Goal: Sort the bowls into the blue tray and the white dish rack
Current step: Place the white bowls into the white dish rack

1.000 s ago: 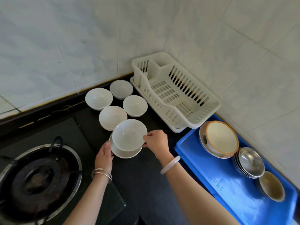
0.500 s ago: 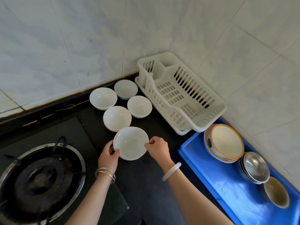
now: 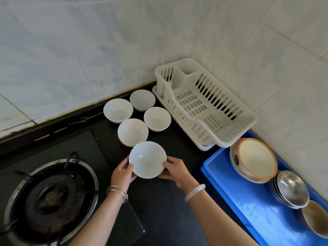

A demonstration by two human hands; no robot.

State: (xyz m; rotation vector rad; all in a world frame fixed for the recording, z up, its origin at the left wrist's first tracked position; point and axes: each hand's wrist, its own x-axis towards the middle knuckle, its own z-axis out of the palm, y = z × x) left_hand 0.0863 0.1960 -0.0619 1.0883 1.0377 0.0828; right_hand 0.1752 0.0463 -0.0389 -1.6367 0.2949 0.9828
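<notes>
A white bowl (image 3: pixel 147 159) sits low over the black counter, held between both hands. My left hand (image 3: pixel 124 172) grips its left rim and my right hand (image 3: pixel 174 170) grips its right side. Whether a second bowl is nested under it I cannot tell. Several more white bowls (image 3: pixel 132 132) stand in a cluster just behind it. The white dish rack (image 3: pixel 246 121) in the corner holds nothing. The blue tray (image 3: pixel 221 176) on the right carries an orange-rimmed bowl (image 3: pixel 255 157), a stack of steel bowls (image 3: pixel 291 189) and a brownish bowl (image 3: pixel 316 217).
A gas burner (image 3: pixel 51 196) with a metal ring fills the lower left. Tiled walls close off the back and right. Dark countertop (image 3: pixel 168 201) lies between my forearms and the tray.
My right hand lowered the raised white bowl onto the one my left hand held. Both hands now grip it at the sides, slightly nearer to me.
</notes>
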